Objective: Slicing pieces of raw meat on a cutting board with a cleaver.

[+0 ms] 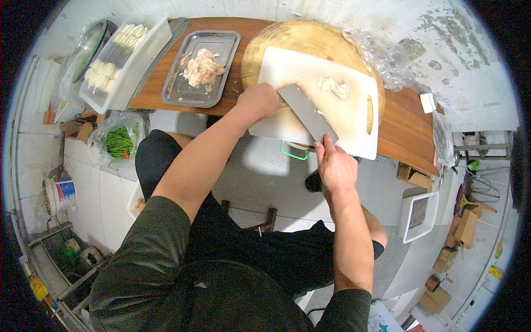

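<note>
My right hand (337,166) is closed at the near end of a broad cleaver (307,112), its index finger laid along the steel. The blade slants across a white cutting board (348,130) from lower right to upper left. At the board's left edge my left hand (259,102) is closed beside the blade's far corner; what lies inside its fingers is hidden. A small heap of pale meat strips (334,87) sits on the board beyond the blade. Left of the board, a clear tray (222,91) holds a pile of shredded pale pink meat (202,69).
Under the board is a round wooden chopping block (265,34) on a brown wooden table (406,130). At the left stands a white bin (152,47) with pale pieces and thin skewers. Crumpled clear plastic (379,58) lies against the wall; a bag of green vegetables (119,143) sits lower left.
</note>
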`<state>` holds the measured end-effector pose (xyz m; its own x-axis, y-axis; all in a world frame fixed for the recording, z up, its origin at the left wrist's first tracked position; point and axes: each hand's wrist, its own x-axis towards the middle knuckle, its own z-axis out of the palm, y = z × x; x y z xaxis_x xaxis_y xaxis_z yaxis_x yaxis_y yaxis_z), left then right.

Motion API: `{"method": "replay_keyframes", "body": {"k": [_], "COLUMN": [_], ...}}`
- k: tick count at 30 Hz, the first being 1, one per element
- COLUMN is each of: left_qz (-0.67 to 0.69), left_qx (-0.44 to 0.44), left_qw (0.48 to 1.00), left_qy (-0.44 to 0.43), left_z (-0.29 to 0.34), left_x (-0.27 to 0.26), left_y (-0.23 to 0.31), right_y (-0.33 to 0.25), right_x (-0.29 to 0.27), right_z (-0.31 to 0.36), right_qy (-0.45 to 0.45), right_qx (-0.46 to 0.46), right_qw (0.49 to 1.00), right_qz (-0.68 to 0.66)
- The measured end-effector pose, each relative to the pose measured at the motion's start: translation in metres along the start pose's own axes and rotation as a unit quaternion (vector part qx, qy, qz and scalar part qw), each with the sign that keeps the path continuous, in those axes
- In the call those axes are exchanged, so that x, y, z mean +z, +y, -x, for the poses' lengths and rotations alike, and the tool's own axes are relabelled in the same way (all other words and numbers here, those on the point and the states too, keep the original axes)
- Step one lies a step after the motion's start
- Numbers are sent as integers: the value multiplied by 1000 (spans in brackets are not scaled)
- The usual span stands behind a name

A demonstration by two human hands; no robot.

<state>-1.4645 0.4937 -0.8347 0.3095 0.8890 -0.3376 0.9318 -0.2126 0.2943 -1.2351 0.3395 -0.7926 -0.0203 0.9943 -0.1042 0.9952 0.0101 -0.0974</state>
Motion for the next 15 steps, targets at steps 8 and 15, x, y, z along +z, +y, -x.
{"method": "replay_keyframes", "body": {"k": [8,15], "left_qz": [20,95], "left_qx": [-27,-52], "left_qw": [999,992], "left_qy": [26,58], "left_z": [4,33], "left_x": [9,5], "left_y": [-1,20], "right_y": [-8,-11], "right_x": [-7,6], "right_z": [-5,-9], "right_qy": [14,56], "right_qx": [-19,-23], "right_qw": [1000,998], "right_qz": [3,-1]}}
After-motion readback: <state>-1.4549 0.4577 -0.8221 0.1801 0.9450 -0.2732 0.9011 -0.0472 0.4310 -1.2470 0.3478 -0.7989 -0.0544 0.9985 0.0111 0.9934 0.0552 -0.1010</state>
